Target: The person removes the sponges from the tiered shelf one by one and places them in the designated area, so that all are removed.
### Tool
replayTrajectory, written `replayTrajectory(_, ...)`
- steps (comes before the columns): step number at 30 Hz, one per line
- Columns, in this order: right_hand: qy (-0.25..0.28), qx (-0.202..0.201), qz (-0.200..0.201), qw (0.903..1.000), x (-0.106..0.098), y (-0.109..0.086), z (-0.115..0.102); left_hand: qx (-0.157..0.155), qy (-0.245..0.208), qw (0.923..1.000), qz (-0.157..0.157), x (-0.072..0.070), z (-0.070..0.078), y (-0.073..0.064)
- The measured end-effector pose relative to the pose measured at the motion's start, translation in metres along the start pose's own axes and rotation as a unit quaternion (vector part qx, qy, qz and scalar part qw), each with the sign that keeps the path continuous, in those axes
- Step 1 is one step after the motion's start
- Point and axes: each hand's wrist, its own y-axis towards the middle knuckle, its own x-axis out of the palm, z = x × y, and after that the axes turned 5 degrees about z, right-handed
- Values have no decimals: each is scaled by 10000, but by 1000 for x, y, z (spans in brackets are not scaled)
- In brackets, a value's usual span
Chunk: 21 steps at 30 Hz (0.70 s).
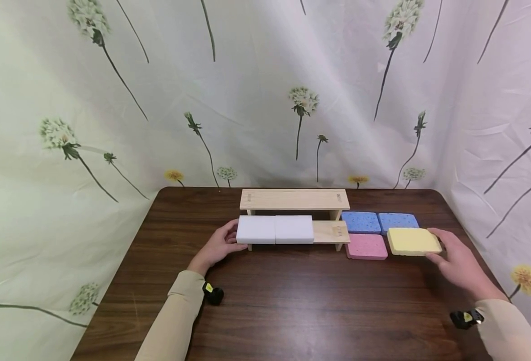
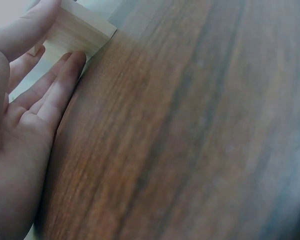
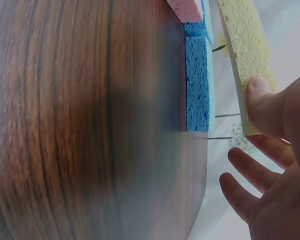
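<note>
Two white foam blocks lie side by side on the lower step of a light wooden stand. My left hand touches the stand's left end beside the outer block, thumb toward the front. In the left wrist view, its straight lower fingers reach the wooden leg. At the right, my right hand pinches one end of a yellow sponge between thumb and fingers. The right wrist view shows this sponge held above the table, its other fingers spread.
Two blue sponges and a pink sponge lie on the dark wooden table, right of the stand. The upper step rises behind the white blocks. A flower-printed cloth hangs behind the table and at its sides.
</note>
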Motion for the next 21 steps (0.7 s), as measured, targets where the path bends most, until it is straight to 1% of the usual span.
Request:
replayTrajectory(4,-18,-29,-1,10000,1,-2,5,25,14,10000,-7,0,1,-1)
replayTrajectory(9,-65,95,-201,9997,2,-5,8,34,-29,10000,-56,-1,1,-1)
replayTrajectory(13,-97,97,-330,9994,4,-6,12,21,-83,9999,-85,0,1,-1)
replayTrajectory(16,-126,125,-472,9987,6,-5,15,8,-93,9999,-85,0,2,-1)
replayTrajectory(21,-181,338,-828,9958,9,-3,17,17,-59,10000,-78,0,2,-1)
